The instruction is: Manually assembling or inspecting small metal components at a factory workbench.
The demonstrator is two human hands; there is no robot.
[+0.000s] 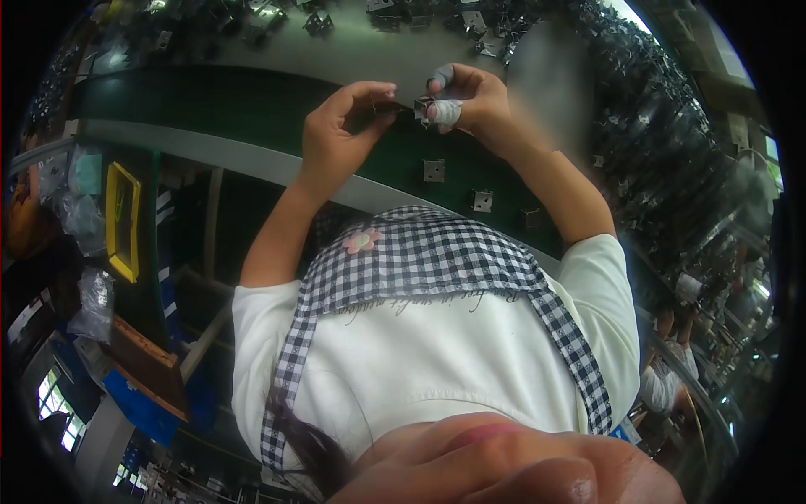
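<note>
- Left hand [346, 126]: above green work surface [227, 105], thumb and forefinger parted; couldn't tell if they gripped anything.
- Metal bracket [421, 111]: above work surface, pinched in right hand [480, 99], fingertips wrapped.
- Three small metal pieces [433, 170]: lay on work surface.
- Metal parts [663, 143]: heaped right of work surface.

The person wore a white short-sleeved shirt [437, 361] with a line of dark script [428, 301] on the chest, and over it a black-and-white checked apron [428, 256] with a pink flower [361, 242]. On the right hand [480, 99], pale wraps [446, 112] covered the thumb and one finger.
</note>
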